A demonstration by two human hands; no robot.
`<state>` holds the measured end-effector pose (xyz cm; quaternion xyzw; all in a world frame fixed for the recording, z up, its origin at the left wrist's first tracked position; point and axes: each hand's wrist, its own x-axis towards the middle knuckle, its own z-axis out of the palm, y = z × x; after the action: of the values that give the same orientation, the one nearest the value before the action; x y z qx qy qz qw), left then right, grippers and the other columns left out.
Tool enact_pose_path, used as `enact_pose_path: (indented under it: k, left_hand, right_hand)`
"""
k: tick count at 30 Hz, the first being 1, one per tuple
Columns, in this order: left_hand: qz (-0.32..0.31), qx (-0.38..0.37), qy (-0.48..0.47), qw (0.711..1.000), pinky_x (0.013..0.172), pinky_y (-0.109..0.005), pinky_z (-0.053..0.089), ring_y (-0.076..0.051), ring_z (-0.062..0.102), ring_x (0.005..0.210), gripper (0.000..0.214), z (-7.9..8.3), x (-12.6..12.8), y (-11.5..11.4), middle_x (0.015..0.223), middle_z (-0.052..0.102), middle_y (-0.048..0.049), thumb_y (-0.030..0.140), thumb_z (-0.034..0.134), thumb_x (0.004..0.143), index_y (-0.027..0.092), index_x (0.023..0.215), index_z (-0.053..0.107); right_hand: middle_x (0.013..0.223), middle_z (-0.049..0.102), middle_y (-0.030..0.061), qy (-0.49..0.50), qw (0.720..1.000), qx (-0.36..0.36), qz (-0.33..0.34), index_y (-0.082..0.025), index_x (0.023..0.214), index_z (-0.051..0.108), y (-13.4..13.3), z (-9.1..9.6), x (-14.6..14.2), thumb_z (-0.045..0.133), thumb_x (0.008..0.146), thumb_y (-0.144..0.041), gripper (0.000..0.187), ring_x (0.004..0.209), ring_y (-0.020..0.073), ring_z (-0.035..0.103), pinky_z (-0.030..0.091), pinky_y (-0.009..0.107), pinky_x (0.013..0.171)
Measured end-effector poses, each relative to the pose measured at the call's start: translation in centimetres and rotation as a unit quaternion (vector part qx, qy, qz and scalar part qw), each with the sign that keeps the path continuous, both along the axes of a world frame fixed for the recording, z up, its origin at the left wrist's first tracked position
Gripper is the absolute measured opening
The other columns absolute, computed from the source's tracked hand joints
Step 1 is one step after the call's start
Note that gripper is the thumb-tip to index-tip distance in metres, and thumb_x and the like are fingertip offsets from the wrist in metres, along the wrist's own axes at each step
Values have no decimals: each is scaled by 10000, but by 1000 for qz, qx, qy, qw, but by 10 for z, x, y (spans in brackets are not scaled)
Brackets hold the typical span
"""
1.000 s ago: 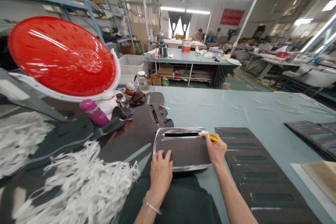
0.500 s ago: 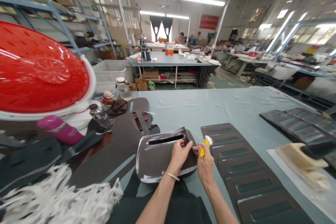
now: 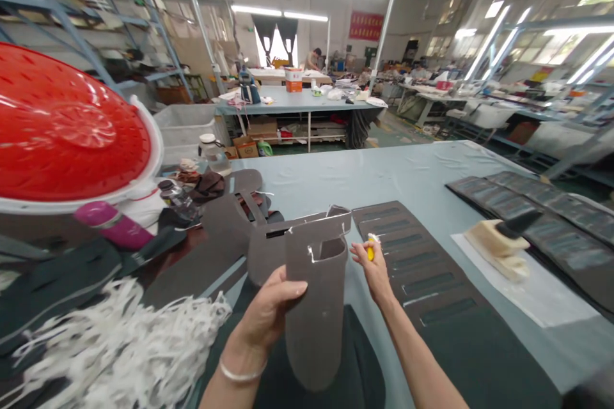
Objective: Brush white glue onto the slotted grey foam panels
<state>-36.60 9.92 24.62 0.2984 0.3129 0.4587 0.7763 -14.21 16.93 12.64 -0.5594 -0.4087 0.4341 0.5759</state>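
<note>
My left hand [image 3: 268, 307] is closed on a dark grey leather-like panel [image 3: 315, 326], thumb across its near face. The panel stands tilted up, with a rounded lower end, and white, glue-like smears line the cut-out near its top. Behind it lies another dark piece with a slot [image 3: 263, 252], partly hidden. My right hand [image 3: 377, 275] grips a small yellow-handled brush [image 3: 371, 248] with white on its tip, just right of the panel and apart from it. Under that hand's side lie overlapping slotted dark strips [image 3: 391, 220], some edged in white.
A cream block with a black cone [image 3: 499, 239] rests on a white sheet [image 3: 542, 300] at right, near stacked dark panels [image 3: 542, 211]. At left are white strips [image 3: 125, 339], a pink bottle [image 3: 112, 223], a jar [image 3: 213, 156] and a large red basin [image 3: 71, 128]. A person [image 3: 314, 61] works far back.
The panel in my left hand has come up off the table and turned upright. My left hand moved left and nearer. My right hand, with the brush, has drawn apart from the left.
</note>
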Motion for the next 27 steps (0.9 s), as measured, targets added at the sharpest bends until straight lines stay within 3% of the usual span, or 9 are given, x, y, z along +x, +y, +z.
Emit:
enact_pose_path:
  k: [3, 5, 8, 13, 16, 18, 21, 24, 27]
  left_hand:
    - [-42, -9, -50, 998, 538, -278, 528, -195, 640, 578, 315, -2, 9, -25, 724, 698, -78, 212, 675, 606, 96, 898, 646]
    - [-68, -30, -61, 995, 529, -271, 528, -188, 639, 563, 290, -15, 21, -34, 714, 697, -72, 203, 674, 612, 102, 882, 645]
    - [-107, -82, -62, 989, 581, -283, 542, -189, 653, 618, 298, -45, 40, -44, 775, 703, -69, 191, 670, 638, 120, 925, 635]
    - [-125, -133, 14, 983, 695, -302, 540, -199, 662, 745, 350, -89, 86, -71, 913, 698, -95, 232, 656, 709, 119, 1036, 602]
    - [-129, -130, 66, 981, 724, -317, 530, -210, 659, 791, 409, -113, 128, -95, 970, 691, -93, 293, 645, 723, 143, 1097, 579]
    - [-135, -126, 97, 978, 741, -321, 520, -211, 656, 810, 435, -133, 164, -112, 978, 690, -80, 315, 635, 718, 163, 1121, 568]
    - [-138, -113, 156, 972, 747, -315, 503, -208, 649, 814, 393, -166, 224, -135, 942, 692, -82, 320, 622, 701, 145, 1051, 586]
    - [-85, -90, 208, 970, 761, -323, 494, -215, 643, 833, 370, -198, 282, -151, 919, 684, -96, 346, 628, 681, 137, 978, 559]
    - [-18, -68, 288, 955, 734, -348, 493, -219, 642, 767, 457, -218, 323, -159, 842, 673, -82, 407, 634, 670, 154, 1020, 484]
  right_hand:
    - [1024, 614, 27, 138, 990, -9, 16, -245, 939, 429, -32, 12, 23, 650, 740, -514, 401, 898, 186, 627, 491, 345, 799]
    - [1043, 607, 28, 203, 979, -3, 20, -254, 954, 410, -59, 17, 43, 652, 743, -501, 404, 866, 189, 636, 494, 338, 763]
    - [899, 596, -13, 206, 978, -1, -30, -256, 921, 408, -106, 13, 80, 700, 709, -427, 400, 738, 160, 623, 470, 269, 641]
    - [755, 512, -41, 25, 982, -17, -188, -219, 815, 444, -182, -26, 163, 729, 632, -385, 377, 660, 111, 509, 407, 238, 651]
    - [727, 487, -32, -175, 954, -66, -234, -208, 778, 457, -215, -48, 227, 682, 625, -423, 347, 651, 130, 465, 382, 260, 654]
    - [720, 493, -22, -292, 922, -96, -236, -209, 771, 462, -227, -56, 271, 623, 650, -442, 308, 651, 145, 464, 372, 273, 656]
    - [731, 526, -5, -392, 885, -117, -224, -217, 783, 458, -230, -62, 331, 547, 689, -454, 270, 650, 163, 489, 369, 283, 658]
    - [701, 527, -3, -437, 864, -129, -214, -224, 787, 444, -220, -71, 381, 524, 696, -449, 255, 623, 174, 498, 362, 283, 630]
    - [669, 518, -3, -453, 860, -139, -189, -226, 798, 450, -203, -88, 420, 499, 714, -413, 210, 608, 182, 497, 354, 281, 614]
